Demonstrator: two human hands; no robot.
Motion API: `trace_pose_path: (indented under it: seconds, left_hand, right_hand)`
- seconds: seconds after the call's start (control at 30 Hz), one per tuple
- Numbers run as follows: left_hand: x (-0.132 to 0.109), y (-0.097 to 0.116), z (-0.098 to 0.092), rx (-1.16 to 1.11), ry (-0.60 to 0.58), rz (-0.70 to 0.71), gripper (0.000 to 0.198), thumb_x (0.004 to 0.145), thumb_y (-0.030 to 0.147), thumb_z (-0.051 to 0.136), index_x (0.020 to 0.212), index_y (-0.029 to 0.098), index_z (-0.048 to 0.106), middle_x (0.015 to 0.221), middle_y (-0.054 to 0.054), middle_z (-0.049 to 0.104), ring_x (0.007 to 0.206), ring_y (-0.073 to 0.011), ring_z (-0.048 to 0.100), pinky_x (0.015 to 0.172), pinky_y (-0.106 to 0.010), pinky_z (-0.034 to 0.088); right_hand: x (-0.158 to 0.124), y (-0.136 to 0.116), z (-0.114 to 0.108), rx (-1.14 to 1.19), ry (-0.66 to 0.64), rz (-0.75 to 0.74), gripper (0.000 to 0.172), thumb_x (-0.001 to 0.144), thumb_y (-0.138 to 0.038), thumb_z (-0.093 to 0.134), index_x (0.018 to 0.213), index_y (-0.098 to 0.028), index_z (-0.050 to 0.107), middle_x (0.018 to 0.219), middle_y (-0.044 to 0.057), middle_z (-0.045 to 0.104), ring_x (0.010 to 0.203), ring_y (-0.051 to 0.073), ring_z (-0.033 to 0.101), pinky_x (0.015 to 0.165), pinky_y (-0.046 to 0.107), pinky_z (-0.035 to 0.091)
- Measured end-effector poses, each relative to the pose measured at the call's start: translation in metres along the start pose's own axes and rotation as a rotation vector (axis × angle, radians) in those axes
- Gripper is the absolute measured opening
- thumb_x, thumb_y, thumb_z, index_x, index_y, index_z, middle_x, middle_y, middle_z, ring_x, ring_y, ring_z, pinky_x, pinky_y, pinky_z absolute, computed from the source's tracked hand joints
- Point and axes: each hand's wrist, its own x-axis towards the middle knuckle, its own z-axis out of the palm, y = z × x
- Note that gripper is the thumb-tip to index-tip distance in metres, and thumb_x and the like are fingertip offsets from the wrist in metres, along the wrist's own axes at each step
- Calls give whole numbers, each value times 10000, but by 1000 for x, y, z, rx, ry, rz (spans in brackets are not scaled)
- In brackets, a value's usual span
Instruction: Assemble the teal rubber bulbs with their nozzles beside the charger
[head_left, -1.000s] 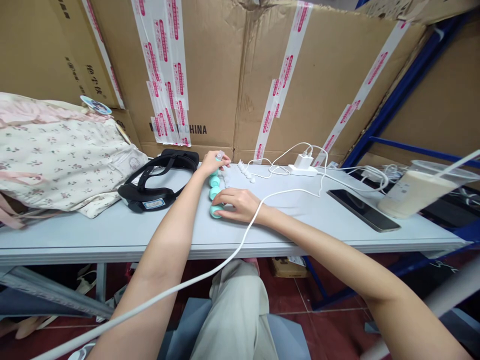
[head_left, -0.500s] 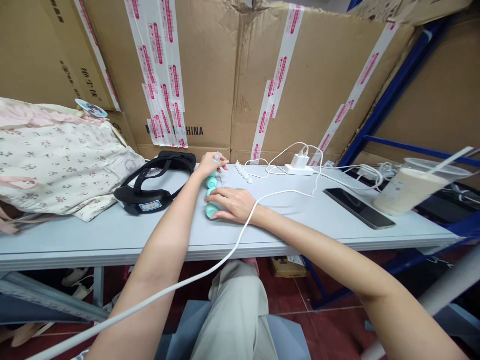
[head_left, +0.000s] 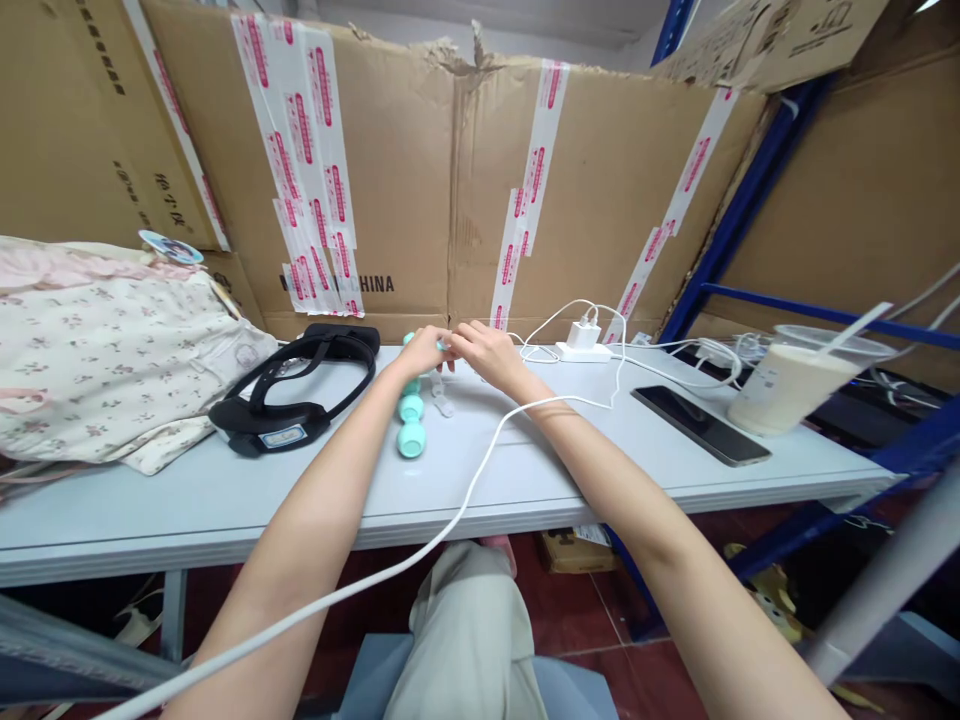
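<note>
My left hand [head_left: 422, 354] and my right hand [head_left: 486, 355] meet above the back of the table. Both hands are closed, their fingertips together on a small clear-and-mint piece [head_left: 442, 346], mostly covered by the fingers. Under and in front of my left hand, a row of mint-green round pieces [head_left: 411, 439] runs toward me on the tabletop. Beside that row lie clear small pieces [head_left: 442, 402], just below my fingers. My right hand and forearm hide the white small pieces farther right.
A black headset [head_left: 281, 425] and floral cloth bag [head_left: 112, 350] lie left. Right are a phone [head_left: 701, 425], a drink cup with straw [head_left: 787, 385] and a white charger [head_left: 583, 335]. A white cable [head_left: 480, 475] crosses over my arms. Cardboard [head_left: 405, 180] walls the back.
My right hand has left the near mint-green pieces and moved up and back to meet my left hand at the small piece. The camera view has shifted slightly.
</note>
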Motion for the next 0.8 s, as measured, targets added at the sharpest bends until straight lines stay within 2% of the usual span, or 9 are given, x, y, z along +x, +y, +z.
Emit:
trace_pose_path:
  seconds: [0.07, 0.23, 0.4, 0.53, 0.67, 0.8]
  left_hand:
    - [0, 3, 3, 49, -28, 22, 171, 699, 245, 634, 560, 149, 614, 503, 0, 633, 419, -98, 523, 518, -219, 418]
    - [0, 18, 5, 138, -5, 11, 128, 685, 203, 588, 574, 145, 616, 495, 19, 619, 457, -110, 546, 541, -216, 422]
    - [-3, 34, 3, 249, 19, -52, 154, 698, 247, 570, 583, 155, 616, 513, 3, 624, 502, -129, 576, 569, -226, 436]
    - [-5, 35, 5, 386, -3, -102, 193, 720, 296, 564, 576, 176, 612, 526, -12, 630, 563, -157, 607, 607, -243, 444]
    - [-5, 34, 5, 480, -1, -107, 186, 732, 295, 549, 586, 192, 603, 560, -34, 651, 696, -209, 648, 667, -270, 454]
    - [-5, 36, 5, 481, 37, -100, 133, 740, 260, 515, 688, 197, 620, 597, -34, 673, 720, -210, 654, 680, -269, 455]
  right_hand:
    - [-5, -1, -3, -12, -19, -5, 296, 975, -204, 315, 1068, -190, 595, 919, 87, 602, 840, 194, 482, 650, 286, 334]
    - [-6, 1, -13, -13, -15, 48, 318, 982, -199, 279, 1010, -161, 593, 957, 112, 587, 895, 209, 467, 675, 303, 322]
    - [-4, 1, -16, -108, -22, 70, 309, 976, -161, 276, 979, -148, 585, 949, 112, 588, 896, 210, 479, 662, 309, 298]
    - [-3, -1, -16, -92, -61, 95, 280, 974, -180, 304, 953, -137, 580, 952, 116, 594, 900, 209, 496, 662, 304, 301]
    - [-1, -7, -13, -4, -85, 216, 264, 980, -231, 328, 969, -147, 578, 962, 97, 607, 840, 180, 530, 640, 289, 302]
    - [1, -10, -9, 98, -68, 395, 259, 978, -314, 356, 990, -176, 575, 988, 63, 614, 777, 151, 561, 595, 273, 295]
